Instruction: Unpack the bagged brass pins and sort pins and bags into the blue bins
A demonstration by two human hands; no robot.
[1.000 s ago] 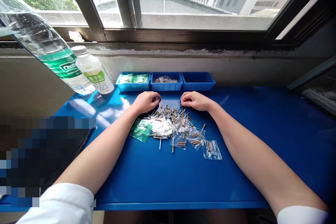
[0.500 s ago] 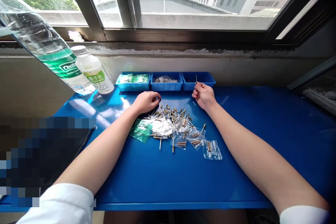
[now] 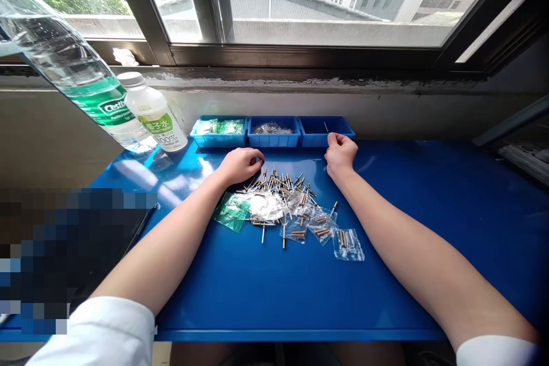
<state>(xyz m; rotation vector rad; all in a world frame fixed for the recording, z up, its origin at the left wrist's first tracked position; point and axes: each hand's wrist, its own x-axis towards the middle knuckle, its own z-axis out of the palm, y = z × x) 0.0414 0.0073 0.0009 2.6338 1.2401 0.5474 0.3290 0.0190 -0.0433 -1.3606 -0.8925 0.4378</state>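
Observation:
My right hand (image 3: 342,154) pinches a blind rivet (image 3: 326,128) between thumb and finger at the front of the right blue bin (image 3: 315,140). The rivet's thin pin points up and leans left. Beside the pile, my left hand (image 3: 241,166) rests on the table with curled fingers; whatever lies inside them, if anything, is hidden. Between my arms lies a heap of loose blind rivets (image 3: 281,182) with gold bodies and silver pins. In front of the heap are a green packet (image 3: 233,211), shiny clear bags (image 3: 266,207) and small clear bags holding gold rivets (image 3: 348,245).
A left blue bin (image 3: 219,140) holds green packets, and a middle blue bin (image 3: 273,140) holds small metallic pieces. A white-capped bottle (image 3: 156,117) and a large water bottle (image 3: 81,77) stand at the back left. A window sill (image 3: 300,77) runs behind the blue table (image 3: 274,291).
My right hand has shifted slightly right along the right bin, and the rivet in it has gone from upright to leaning left. The left hand and the pile have stayed put.

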